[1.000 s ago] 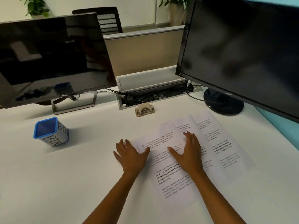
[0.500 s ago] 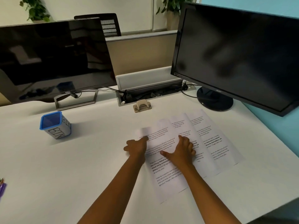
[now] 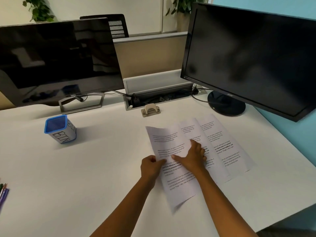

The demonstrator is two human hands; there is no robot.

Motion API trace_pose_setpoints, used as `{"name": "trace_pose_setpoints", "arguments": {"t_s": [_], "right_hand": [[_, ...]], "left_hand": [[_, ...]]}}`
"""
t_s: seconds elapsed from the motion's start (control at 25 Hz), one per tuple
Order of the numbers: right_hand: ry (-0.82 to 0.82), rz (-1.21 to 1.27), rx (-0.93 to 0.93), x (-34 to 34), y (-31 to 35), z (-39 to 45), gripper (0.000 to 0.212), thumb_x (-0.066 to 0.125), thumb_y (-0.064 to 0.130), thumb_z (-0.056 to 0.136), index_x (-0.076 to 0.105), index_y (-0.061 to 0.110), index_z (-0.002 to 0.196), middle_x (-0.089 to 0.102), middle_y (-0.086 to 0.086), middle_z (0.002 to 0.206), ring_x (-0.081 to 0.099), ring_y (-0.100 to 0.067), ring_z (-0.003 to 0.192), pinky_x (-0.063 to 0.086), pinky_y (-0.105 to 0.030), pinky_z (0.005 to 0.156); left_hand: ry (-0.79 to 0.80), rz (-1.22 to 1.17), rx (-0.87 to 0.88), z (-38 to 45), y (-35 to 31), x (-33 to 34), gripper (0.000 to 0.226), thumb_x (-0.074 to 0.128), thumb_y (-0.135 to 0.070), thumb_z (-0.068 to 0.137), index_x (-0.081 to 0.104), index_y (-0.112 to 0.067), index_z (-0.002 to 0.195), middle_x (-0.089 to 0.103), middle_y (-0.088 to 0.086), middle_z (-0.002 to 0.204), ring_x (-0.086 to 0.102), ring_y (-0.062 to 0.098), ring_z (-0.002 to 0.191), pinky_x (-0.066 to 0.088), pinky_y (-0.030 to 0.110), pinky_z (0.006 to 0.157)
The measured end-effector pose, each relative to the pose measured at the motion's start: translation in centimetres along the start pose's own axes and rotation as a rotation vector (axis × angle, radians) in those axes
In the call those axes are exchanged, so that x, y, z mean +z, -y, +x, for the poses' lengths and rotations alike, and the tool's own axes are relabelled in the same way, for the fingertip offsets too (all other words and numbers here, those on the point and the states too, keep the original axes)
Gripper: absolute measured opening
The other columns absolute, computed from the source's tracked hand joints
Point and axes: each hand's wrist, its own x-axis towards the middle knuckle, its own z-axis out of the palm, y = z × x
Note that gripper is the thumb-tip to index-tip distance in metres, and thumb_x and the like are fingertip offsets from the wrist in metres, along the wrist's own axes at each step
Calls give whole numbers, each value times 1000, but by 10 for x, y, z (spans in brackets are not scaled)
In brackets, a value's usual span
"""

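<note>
1. At the middle of a white table (image 3: 85,168), a person's left hand (image 3: 150,166) pinches the left edge of the nearest sheet (image 3: 171,144) of printed paper. The thumb lies on top and the fingers (image 3: 149,159) are curled under the edge.
2. The right hand (image 3: 195,158) lies flat and released on the paper, gripping nothing. Its thumb rests on the nearest sheet, and its forefinger points to 12 o'clock onto the middle sheet (image 3: 191,129).
3. Three printed sheets overlap in a fan, each tilted toward 11 o'clock. The nearest sheet lies on top, the middle sheet shows beside it, and the far sheet (image 3: 224,144) lies flat at 3 o'clock from the hands. The near corner of the top sheet is blurred.
4. A blue-rimmed cup (image 3: 59,130) lettered BIN stands at 10 o'clock from the hands — well apart from the paper.
5. A small beige desk fitting (image 3: 150,110) sits at 12 o'clock, just beside an open cable tray (image 3: 157,98).
6. Two dark monitors stand behind — the left monitor (image 3: 56,60) at 11 o'clock, the right monitor (image 3: 253,55) at 1 o'clock.
7. Coloured pencils (image 3: 3,192) show at 9 o'clock, cut off by the frame's edge.
</note>
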Motion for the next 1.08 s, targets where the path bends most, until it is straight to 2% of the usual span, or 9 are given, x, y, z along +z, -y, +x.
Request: {"name": "trace_pose_setpoints", "arguments": {"t_s": [0.08, 0.2, 0.28, 0.52, 0.68, 0.96, 1.08], "right_hand": [[-18, 110, 30, -15, -7, 8, 111, 82, 58, 66, 21, 18, 149, 28, -13, 152, 27, -34, 139, 30, -53, 113], [-93, 13, 102, -39, -24, 18, 107, 83, 50, 69, 22, 13, 148, 30, -16, 151, 28, -36, 138, 29, -53, 112], [-80, -75, 154, -46, -32, 20, 111, 84, 52, 67, 20, 11, 149, 29, -17, 151, 27, -37, 140, 27, -53, 113], [-14, -184, 220, -49, -35, 27, 121, 82, 60, 65, 14, 9, 151, 22, -19, 157, 24, -40, 144, 23, -56, 115], [-6, -246, 264, -52, -32, 31, 122, 82, 63, 62, 16, 7, 149, 25, -22, 155, 26, -41, 143, 24, -56, 115], [-21, -161, 262, -54, -26, 29, 99, 89, 48, 62, 32, 7, 133, 48, -22, 138, 43, -39, 130, 37, -52, 106], [-48, -23, 226, -56, -22, 25, 88, 92, 35, 62, 43, 4, 129, 56, -19, 128, 58, -38, 115, 53, -46, 88]], "left_hand": [[0, 1, 61, -1, -3, -13, 21, 74, -12, 84, 67, -13, 104, 74, 1, 99, 72, 17, 81, 59, 24, 62], [-54, 46, 142, 2, -8, -45, 28, 75, -12, 85, 66, -12, 111, 73, 5, 102, 72, 23, 86, 60, 34, 73], [-85, 65, 174, 5, -8, -68, 27, 74, -12, 85, 66, -10, 111, 73, 7, 102, 72, 26, 86, 60, 37, 75], [-116, 110, 202, 10, 13, -127, 18, 69, -14, 91, 65, -12, 108, 74, 7, 99, 74, 26, 79, 61, 33, 64], [-124, 76, 194, 10, 36, -144, 13, 71, -13, 90, 68, -17, 101, 77, 3, 93, 76, 21, 73, 60, 29, 60], [-133, 46, 208, 15, 51, -150, 17, 76, -19, 86, 70, -19, 102, 79, -3, 90, 77, 21, 74, 62, 32, 62], [-107, 51, 220, 15, 51, -153, 18, 76, -21, 86, 70, -18, 103, 79, -6, 89, 77, 21, 75, 60, 27, 58]]}}
